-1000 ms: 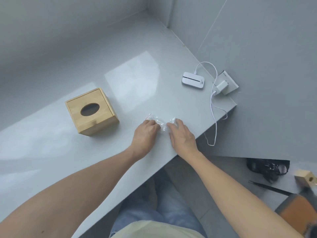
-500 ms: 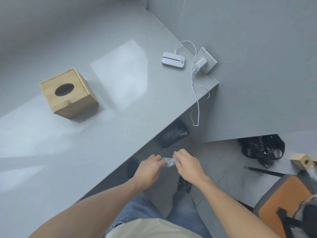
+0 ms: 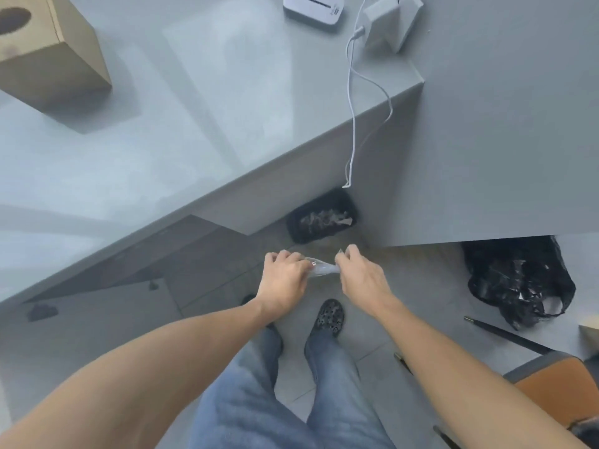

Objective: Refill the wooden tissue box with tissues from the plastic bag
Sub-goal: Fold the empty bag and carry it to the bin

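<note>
The wooden tissue box (image 3: 48, 56) with an oval opening on top stands on the grey table (image 3: 201, 131) at the far left. Below the table's edge, over the floor, my left hand (image 3: 282, 280) and my right hand (image 3: 359, 277) each grip one end of a crumpled clear plastic bag (image 3: 322, 269) stretched between them. The bag looks scrunched thin; I cannot tell whether anything is inside it.
A small black bin (image 3: 321, 220) with crumpled scraps sits on the floor under the table just ahead of my hands. A black plastic bag (image 3: 518, 280) lies to the right. A white device (image 3: 312, 8), charger (image 3: 385, 21) and cable (image 3: 353, 124) are on the table's far corner. An orange chair (image 3: 557, 393) is at right.
Both hands have carried the crumpled plastic bag off the table and down over the floor, toward the black bin. My view has tilted downward, so the box has shifted to the upper left.
</note>
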